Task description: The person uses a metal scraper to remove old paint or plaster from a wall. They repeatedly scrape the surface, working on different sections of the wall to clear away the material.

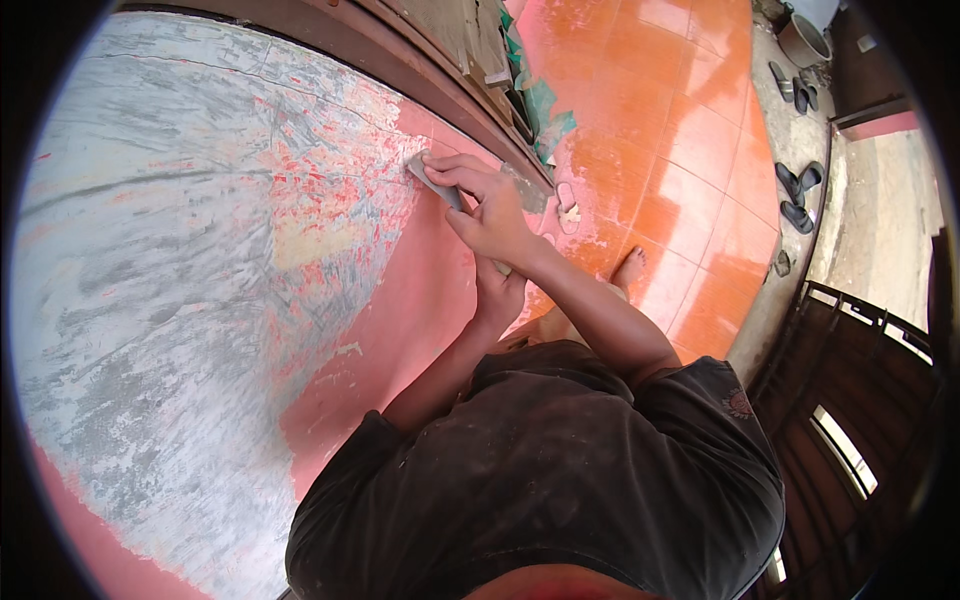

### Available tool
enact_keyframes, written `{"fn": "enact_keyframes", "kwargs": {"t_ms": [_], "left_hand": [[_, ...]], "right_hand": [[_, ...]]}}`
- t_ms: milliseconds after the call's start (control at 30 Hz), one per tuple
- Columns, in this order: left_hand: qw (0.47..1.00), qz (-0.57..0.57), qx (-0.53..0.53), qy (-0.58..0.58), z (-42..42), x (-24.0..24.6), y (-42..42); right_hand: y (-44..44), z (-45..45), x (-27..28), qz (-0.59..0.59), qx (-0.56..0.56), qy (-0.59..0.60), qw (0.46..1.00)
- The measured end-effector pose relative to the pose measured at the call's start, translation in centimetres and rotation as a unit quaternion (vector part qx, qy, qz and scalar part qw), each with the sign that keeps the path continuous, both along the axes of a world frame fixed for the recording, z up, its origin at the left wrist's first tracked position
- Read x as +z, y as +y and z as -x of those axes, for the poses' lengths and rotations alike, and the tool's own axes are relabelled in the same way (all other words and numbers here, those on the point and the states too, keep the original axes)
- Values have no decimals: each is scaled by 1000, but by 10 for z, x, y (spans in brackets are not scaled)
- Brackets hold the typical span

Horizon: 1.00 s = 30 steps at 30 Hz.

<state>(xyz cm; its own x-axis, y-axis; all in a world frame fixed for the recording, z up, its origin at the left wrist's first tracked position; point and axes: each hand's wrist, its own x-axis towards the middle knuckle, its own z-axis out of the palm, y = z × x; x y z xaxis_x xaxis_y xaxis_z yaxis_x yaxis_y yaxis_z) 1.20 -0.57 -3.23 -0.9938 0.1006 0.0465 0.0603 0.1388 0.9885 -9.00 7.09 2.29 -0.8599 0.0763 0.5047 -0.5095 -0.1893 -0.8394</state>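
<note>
A flat grey scraper blade [436, 180] rests with its far edge on the wall [187, 247], where pink paint borders a bare grey, scuffed area. My right hand [487, 202] grips the blade, fingers along its upper side and thumb below. Just beneath it, my left hand [499, 294] is closed around what looks like the tool's handle [502, 268], of which only a small pale end shows. Red and white flecks of paint [322, 187] cover the wall left of the blade. Smooth pink paint [420, 292] remains under the hands.
A brown wooden frame [420, 82] runs along the wall's edge, with torn green sheeting [544, 112] beside it. Orange floor tiles [660, 135] carry pink dust and a sandal [568, 206]. My bare foot [631, 266] stands there. Several dark sandals [796, 216] and a metal pot [804, 41] lie farther right.
</note>
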Motion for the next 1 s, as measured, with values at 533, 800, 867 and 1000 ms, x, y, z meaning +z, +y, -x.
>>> {"fn": "enact_keyframes", "kwargs": {"t_ms": [533, 800, 867, 1000], "left_hand": [[999, 21, -9, -22, 3, -9, -11], [1000, 2, -1, -17, 6, -8, -7], [999, -11, 6, -33, 3, -7, -4], [1000, 25, 13, -1, 5, -12, -4]], "right_hand": [[-4, -1, -6, 127, 67, -52, 988], [-3, 10, -10, 99, 57, -30, 993], [-3, 6, -11, 100, 52, -29, 993], [-2, 4, -9, 68, 58, -17, 996]]}}
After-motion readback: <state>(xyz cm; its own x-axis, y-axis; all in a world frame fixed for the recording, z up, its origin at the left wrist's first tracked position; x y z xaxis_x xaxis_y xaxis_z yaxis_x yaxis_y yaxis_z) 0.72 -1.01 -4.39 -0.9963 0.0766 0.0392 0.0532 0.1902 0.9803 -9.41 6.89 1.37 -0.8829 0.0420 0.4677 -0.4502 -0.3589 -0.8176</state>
